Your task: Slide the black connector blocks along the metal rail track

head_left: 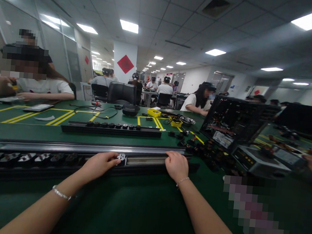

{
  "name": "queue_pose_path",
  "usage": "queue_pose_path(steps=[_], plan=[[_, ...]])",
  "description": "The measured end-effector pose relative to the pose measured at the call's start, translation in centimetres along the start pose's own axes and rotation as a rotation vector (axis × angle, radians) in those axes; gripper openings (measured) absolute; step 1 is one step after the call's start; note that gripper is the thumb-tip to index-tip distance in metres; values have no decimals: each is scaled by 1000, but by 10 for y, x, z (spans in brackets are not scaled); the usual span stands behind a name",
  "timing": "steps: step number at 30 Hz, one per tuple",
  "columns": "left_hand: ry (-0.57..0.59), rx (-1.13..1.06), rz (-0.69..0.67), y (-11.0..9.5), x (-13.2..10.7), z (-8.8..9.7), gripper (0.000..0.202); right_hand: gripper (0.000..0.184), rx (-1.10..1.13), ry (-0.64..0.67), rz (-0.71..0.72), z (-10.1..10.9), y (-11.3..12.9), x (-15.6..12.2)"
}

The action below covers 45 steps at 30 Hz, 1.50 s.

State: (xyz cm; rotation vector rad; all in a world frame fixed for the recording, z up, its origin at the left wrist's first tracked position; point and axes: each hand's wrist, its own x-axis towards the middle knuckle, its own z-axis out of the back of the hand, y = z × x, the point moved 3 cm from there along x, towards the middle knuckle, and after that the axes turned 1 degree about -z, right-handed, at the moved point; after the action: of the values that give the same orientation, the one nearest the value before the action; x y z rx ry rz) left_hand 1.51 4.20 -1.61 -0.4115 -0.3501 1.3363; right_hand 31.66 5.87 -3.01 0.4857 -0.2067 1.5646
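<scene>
A long black rail (146, 160) lies across the green table in front of me, with several black and white socket modules (35, 157) seated in its left part. My left hand (98, 166) pinches one white-faced socket module (121, 159) at the rail's middle, thumb and fingers closed on it. To the right of that module the rail's inner channel shows bare. My right hand (177, 166) is closed over the rail near its right end, fingers curled at the far edge. Just behind lies a silvery metal strip (93, 148), parallel to the rail.
Farther back lies a shorter rail (111, 130) with modules. Loose black modules (204, 150) pile up at right, before an open computer case (234, 120) and a metal power supply box (261, 161). A yellow tray (154, 112) and cables (104, 112) lie behind. Co-workers sit around.
</scene>
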Motion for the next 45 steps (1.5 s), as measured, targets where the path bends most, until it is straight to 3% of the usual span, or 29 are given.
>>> queue_pose_path(steps=[10,17,23,27,32,37,41,45], plan=[[2,32,65,-1,-2,1,55,38,22,17,4,2,0,-1],[33,-10,33,-1,-4,3,54,37,27,0,7,2,1,-1],[46,18,62,-2,-3,2,54,34,34,-47,114,6,4,-1],[31,47,82,-4,-2,1,53,36,221,-122,277,10,33,-6],[-15,73,72,-3,-1,-2,50,38,474,-35,358,5,94,-20],[-55,97,34,-2,1,-5,46,27,475,45,254,0,134,-28],[-177,120,-138,-3,1,-5,39,23,431,28,135,-2,143,-27],[-270,148,-268,-1,1,-8,42,29,427,15,61,-4,149,-24]])
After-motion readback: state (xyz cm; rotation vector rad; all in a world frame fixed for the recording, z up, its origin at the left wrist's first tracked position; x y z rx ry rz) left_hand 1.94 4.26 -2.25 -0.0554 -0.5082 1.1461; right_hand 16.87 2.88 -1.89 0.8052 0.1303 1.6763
